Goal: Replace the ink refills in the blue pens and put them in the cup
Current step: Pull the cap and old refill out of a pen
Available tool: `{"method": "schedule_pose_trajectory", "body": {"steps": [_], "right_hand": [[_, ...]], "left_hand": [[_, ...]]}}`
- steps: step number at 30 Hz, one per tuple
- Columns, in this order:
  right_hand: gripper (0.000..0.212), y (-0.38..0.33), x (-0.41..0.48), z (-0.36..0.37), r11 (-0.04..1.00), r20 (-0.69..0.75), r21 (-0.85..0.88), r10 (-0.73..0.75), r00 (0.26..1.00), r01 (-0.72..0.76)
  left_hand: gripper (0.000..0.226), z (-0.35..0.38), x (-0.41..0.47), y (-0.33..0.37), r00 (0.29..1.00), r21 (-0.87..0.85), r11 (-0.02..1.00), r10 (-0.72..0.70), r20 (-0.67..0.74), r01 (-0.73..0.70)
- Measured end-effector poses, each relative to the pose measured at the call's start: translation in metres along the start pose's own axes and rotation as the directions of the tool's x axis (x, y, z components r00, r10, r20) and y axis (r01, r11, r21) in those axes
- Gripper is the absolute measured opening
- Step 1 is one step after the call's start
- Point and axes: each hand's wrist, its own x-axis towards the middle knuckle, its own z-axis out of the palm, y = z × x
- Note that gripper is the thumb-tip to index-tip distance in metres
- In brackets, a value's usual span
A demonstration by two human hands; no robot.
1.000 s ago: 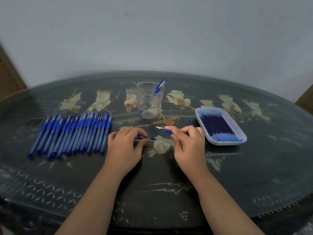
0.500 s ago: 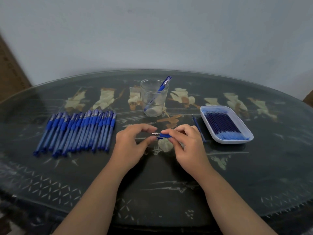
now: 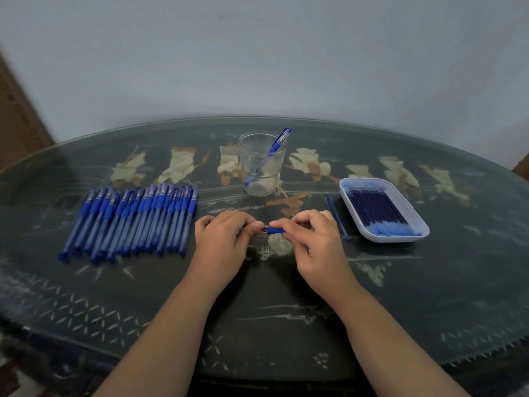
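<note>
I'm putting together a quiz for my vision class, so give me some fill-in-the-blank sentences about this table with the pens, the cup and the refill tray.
1. The glass cup holds exactly ____ pen.
2. The row of pens lies on the ____ side of the left hand.
3. The white tray is filled with ____.
4. The right hand pinches a pen piece whose colour is ____.

Missing words: one; left; refills; blue.

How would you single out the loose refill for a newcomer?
Find the white tray on the right of the table. Just left of it, one thin dark-blue refill lies on the table, the only one outside the tray.
</note>
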Motion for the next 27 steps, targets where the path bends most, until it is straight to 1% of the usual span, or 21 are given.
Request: {"method": "schedule_pose_trajectory", "body": {"steps": [2, 3, 4, 6, 8, 9, 10, 13, 14, 15, 16, 17, 18, 22, 23, 26, 27], "right_hand": [[0.039, 0.002, -0.0002, 0.0005, 1.0, -0.033, 0.014, 0.009, 0.999, -0.008], [0.039, 0.0029, -0.0004, 0.0005, 1.0, -0.046, 0.014, 0.014, 0.999, -0.013], [0.039, 0.0034, -0.0004, 0.0006, 1.0, -0.055, 0.011, 0.019, 0.998, -0.018], [0.039, 0.0034, -0.0004, 0.0004, 1.0, -0.065, 0.005, 0.021, 0.998, -0.02], [0.038, 0.003, -0.0002, 0.0001, 1.0, -0.065, -0.001, 0.012, 0.998, -0.012], [0.038, 0.0025, -0.0002, 0.0, 1.0, -0.061, -0.006, 0.008, 0.998, -0.008], [0.038, 0.002, -0.0001, -0.0002, 1.0, -0.057, -0.009, 0.005, 0.998, -0.005], [0.037, 0.0016, 0.0002, -0.0009, 1.0, -0.063, -0.007, 0.0, 0.998, -0.001], [0.037, 0.0015, 0.0003, -0.0009, 1.0, -0.065, -0.008, 0.003, 0.998, -0.003], [0.037, 0.0013, 0.0002, -0.0007, 1.0, -0.064, -0.01, 0.005, 0.998, -0.006], [0.038, 0.0011, 0.0002, -0.0006, 1.0, -0.06, -0.012, 0.006, 0.998, -0.007], [0.038, 0.0009, 0.0002, -0.0005, 1.0, -0.053, -0.014, 0.005, 0.999, -0.006], [0.038, 0.0007, 0.0002, -0.0006, 1.0, -0.046, -0.016, 0.003, 0.999, -0.003], [0.038, 0.0011, 0.0005, -0.0006, 1.0, -0.052, -0.016, -0.001, 0.999, 0.0], [0.038, 0.0012, 0.0004, -0.0004, 1.0, -0.055, -0.016, 0.0, 0.998, -0.001], [0.036, 0.001, 0.0001, -0.0002, 1.0, -0.053, -0.016, -0.004, 0.999, 0.003], [0.036, 0.0011, 0.0001, -0.0002, 1.0, -0.053, -0.016, -0.005, 0.999, 0.004]], "left_hand": [[0.035, 0.0002, -0.0008, 0.0, 1.0, -0.01, 1.0, -0.002, 0.003, 0.002], [0.04, 0.0002, -0.0008, -0.0003, 1.0, -0.032, 1.0, -0.001, 0.0, 0.001], [0.039, 0.0004, -0.0005, -0.0015, 1.0, -0.068, 0.998, 0.005, 0.001, -0.005], [0.029, 0.0008, 0.0002, -0.0056, 0.999, -0.145, 0.989, 0.034, -0.004, -0.034], [0.015, 0.0019, 0.0009, -0.0099, 0.996, -0.149, 0.985, 0.077, -0.042, -0.082], [0.011, 0.002, 0.0012, -0.0097, 0.996, -0.129, 0.989, 0.066, -0.056, -0.073], [0.012, 0.0021, 0.0014, -0.0089, 0.997, -0.107, 0.993, 0.042, -0.064, -0.049], [0.038, 0.0018, 0.001, -0.0059, 1.0, -0.1, 0.995, -0.004, -0.019, 0.002], [0.042, 0.0007, 0.001, -0.005, 1.0, -0.123, 0.992, 0.003, 0.004, -0.003], [0.037, 0.0005, 0.0011, -0.0056, 1.0, -0.155, 0.988, 0.016, 0.022, -0.012], [0.029, 0.0009, 0.0012, -0.0071, 0.999, -0.175, 0.984, 0.029, 0.029, -0.023], [0.02, 0.0017, 0.0016, -0.0088, 0.999, -0.183, 0.983, 0.031, 0.028, -0.025], [0.017, 0.0025, 0.0019, -0.0096, 0.999, -0.181, 0.983, 0.024, 0.022, -0.019], [0.037, 0.0022, 0.0025, -0.0057, 0.999, -0.173, 0.984, -0.029, 0.015, 0.031], [0.037, 0.0017, 0.0023, -0.0054, 0.999, -0.188, 0.982, -0.026, 0.022, 0.029], [0.024, 0.002, 0.0018, -0.0083, 1.0, -0.207, 0.978, 0.007, 0.007, -0.006], [0.025, 0.002, 0.0018, -0.009, 1.0, -0.205, 0.979, -0.002, 0.005, 0.003]]}}
